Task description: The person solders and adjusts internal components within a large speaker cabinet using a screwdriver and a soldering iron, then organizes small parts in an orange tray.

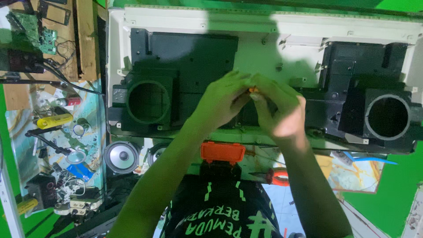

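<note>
Both hands met over the middle of a large flat chassis (264, 31), apparently the opened back of a flat-panel set, which lay across the table with its pale metal plate facing up. The left hand (222, 99) and the right hand (282, 110) came together around a small orange-tipped object (253, 90), most likely the handle of a screwdriver. Only a sliver of orange showed between the fingertips. The left hand's fingers were curled in toward it and the right hand's were pinched on or beside it, but which hand actually gripped it could not be told, since the fingers hid the contact. The tool was held low and close to the plate, between the two black housings, which suited work on a fastener at the centre of the panel.

The left speaker housing (147, 101) and the right speaker housing (387, 117) were black boxes with round openings, fixed at either side of the plate.

Nearer the person, an orange box (223, 152) sat at the chassis edge just below the hands, within easy reach. Red-handled pliers (275, 176) lay a little to its right. Two loose speaker cones (121, 157) rested beside the chassis edge. Farther left, a cluttered mat held a yellow marker-like tube (55, 120) and a magnifier (76, 156), and a green circuit board (26, 24) lay near the far corner.
</note>
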